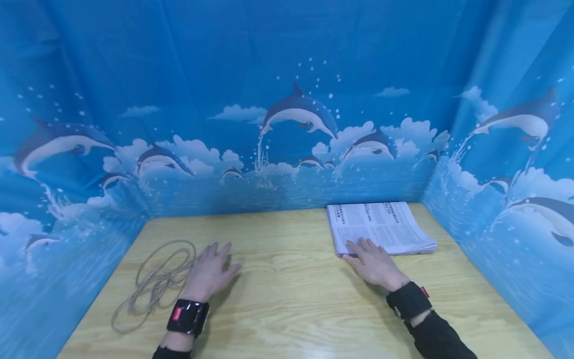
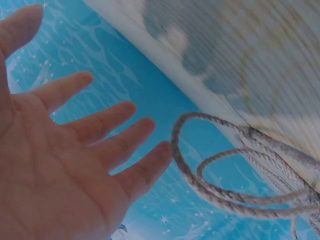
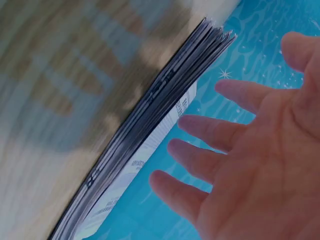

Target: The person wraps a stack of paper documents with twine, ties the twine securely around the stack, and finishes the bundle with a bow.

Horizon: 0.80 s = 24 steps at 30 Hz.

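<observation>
Grips nothing; spreads left hand (image 1: 208, 274) just beside loosely looped rope (image 1: 158, 286) at left of table (image 1: 287, 299), right hand (image 1: 375, 266) (cannot tell whether touching) at near edge of newspapers (image 1: 381, 227), far right.

Table (image 1: 287, 304): pale yellow, wood-grained, with a soft shine at the front
Rope (image 1: 158, 288): beige, in loose overlapping loops on the left
Newspapers (image 1: 385, 230): flat stack, print upward, at the back right
</observation>
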Available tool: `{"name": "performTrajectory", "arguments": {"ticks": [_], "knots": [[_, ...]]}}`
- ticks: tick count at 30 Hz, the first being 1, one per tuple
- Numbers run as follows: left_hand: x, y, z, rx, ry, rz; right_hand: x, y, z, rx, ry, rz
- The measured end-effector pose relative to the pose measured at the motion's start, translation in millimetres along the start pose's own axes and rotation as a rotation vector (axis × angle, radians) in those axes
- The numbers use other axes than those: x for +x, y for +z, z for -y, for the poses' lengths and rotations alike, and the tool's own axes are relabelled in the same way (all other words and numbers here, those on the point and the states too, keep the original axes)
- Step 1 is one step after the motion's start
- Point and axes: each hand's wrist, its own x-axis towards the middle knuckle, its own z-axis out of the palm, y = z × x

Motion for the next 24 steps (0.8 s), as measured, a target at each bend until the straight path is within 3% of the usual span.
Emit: {"name": "performTrajectory", "arguments": {"ticks": [6, 10, 18, 24], "knots": [[-0.5, -5.6, 10.2, -0.020, 0.002, 0.010, 4.9, 4.9, 1.3, -0.015, -0.089, -0.128], [-4.2, -14.6, 18.1, -0.014, -0.018, 0.051, 10.1, 8.5, 2.6, -0.002, -0.132, -0.197], [-4.8, -26.2, 47.3, -0.012, -0.102, 0.068, 18.5, 0.8, 9.7, 0.043, -0.090, -0.165], [-12.2, -31.6, 66.6, -0.024, -0.184, 0.127, 25.1, -0.9, 15.1, 0.075, -0.078, -0.123]]}}
